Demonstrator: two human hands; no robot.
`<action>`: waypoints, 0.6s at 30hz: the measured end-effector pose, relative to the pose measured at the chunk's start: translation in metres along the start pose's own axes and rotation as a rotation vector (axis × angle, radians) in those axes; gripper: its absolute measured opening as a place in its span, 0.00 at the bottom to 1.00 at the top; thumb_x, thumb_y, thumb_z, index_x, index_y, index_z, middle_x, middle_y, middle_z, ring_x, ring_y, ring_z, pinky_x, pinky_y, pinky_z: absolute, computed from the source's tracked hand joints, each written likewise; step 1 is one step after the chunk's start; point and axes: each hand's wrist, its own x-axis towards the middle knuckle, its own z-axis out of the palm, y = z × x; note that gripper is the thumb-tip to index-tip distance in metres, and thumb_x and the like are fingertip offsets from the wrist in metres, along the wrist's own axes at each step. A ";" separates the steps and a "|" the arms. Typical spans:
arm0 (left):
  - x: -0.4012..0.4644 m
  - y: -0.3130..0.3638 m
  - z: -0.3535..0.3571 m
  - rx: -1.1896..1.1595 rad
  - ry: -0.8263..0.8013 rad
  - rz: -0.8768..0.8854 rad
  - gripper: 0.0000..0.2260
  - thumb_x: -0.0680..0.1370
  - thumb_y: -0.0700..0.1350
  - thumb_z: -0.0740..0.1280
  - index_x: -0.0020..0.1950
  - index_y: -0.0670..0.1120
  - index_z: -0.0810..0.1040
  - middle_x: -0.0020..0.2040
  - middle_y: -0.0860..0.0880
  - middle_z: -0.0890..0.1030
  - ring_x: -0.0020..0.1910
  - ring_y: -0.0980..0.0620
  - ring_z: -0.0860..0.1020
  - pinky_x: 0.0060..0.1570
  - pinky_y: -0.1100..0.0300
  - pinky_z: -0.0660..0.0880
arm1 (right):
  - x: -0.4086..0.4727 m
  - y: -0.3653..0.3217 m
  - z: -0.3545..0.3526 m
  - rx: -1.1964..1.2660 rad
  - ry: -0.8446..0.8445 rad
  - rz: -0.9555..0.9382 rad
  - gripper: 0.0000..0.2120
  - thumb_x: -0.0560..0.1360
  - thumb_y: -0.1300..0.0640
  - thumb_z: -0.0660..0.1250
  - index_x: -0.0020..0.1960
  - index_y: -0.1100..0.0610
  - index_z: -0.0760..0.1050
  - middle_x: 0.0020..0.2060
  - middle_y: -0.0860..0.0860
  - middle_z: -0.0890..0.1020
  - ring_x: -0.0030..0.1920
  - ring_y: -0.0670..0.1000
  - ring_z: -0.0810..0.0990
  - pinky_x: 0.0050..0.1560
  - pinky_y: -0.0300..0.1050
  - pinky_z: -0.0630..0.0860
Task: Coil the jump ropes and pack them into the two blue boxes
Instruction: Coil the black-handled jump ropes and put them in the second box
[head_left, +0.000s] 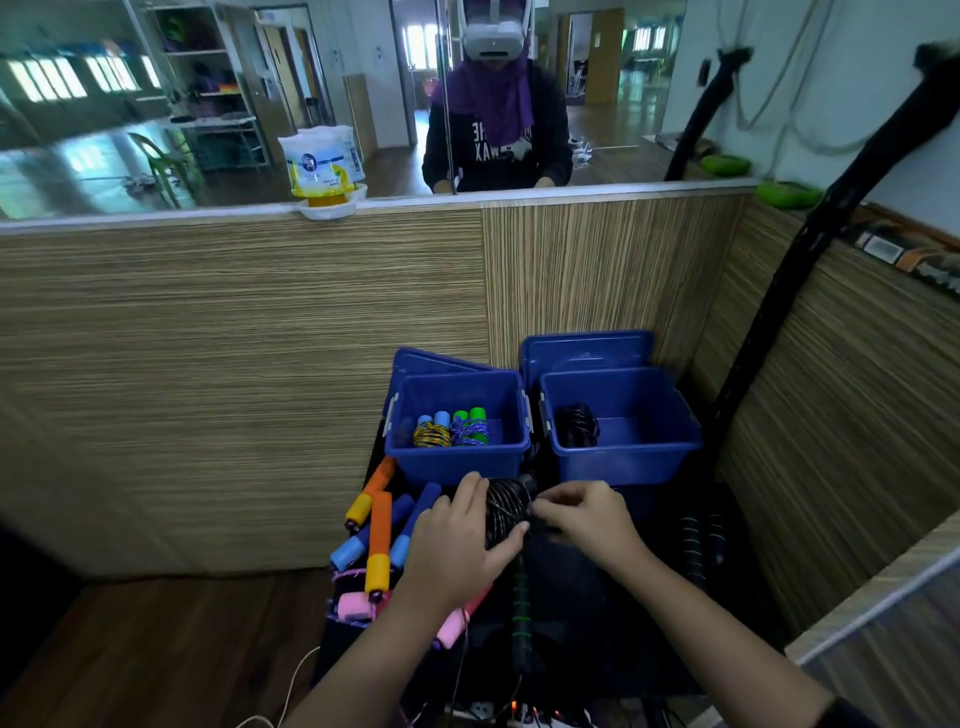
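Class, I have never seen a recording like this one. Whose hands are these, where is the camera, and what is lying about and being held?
There is no machine here: a person works with bare hands, and the single picture comes from a camera worn on their head, looking forward and down. The mirror on the wall above shows that person's reflection.

The left hand and the right hand together grip a coiled black jump rope.

Behind them stand two open blue boxes. The left box holds two coiled ropes, one with light blue handles and one with green handles. The right box holds one black coil.

To the left lie loose ropes with orange, blue and pink foam handles, not yet packed.
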 end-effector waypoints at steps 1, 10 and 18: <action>0.000 0.000 0.000 0.003 0.000 0.016 0.30 0.74 0.65 0.59 0.58 0.40 0.80 0.57 0.46 0.80 0.37 0.48 0.80 0.31 0.57 0.78 | 0.001 0.001 0.000 -0.048 0.000 -0.024 0.11 0.65 0.49 0.76 0.41 0.56 0.83 0.33 0.50 0.84 0.34 0.44 0.82 0.40 0.40 0.81; 0.001 -0.002 -0.007 -0.119 0.038 -0.012 0.28 0.74 0.63 0.62 0.60 0.41 0.79 0.60 0.47 0.79 0.39 0.49 0.81 0.36 0.57 0.79 | 0.004 0.009 0.004 -0.101 0.138 -0.246 0.05 0.74 0.59 0.70 0.44 0.59 0.84 0.36 0.50 0.84 0.39 0.47 0.81 0.41 0.34 0.73; 0.001 -0.001 -0.021 -0.332 0.103 -0.067 0.27 0.74 0.63 0.64 0.63 0.43 0.78 0.63 0.49 0.78 0.53 0.52 0.80 0.50 0.58 0.78 | 0.015 0.000 0.002 0.309 0.094 -0.181 0.10 0.76 0.64 0.65 0.37 0.56 0.79 0.29 0.49 0.80 0.34 0.48 0.77 0.39 0.44 0.77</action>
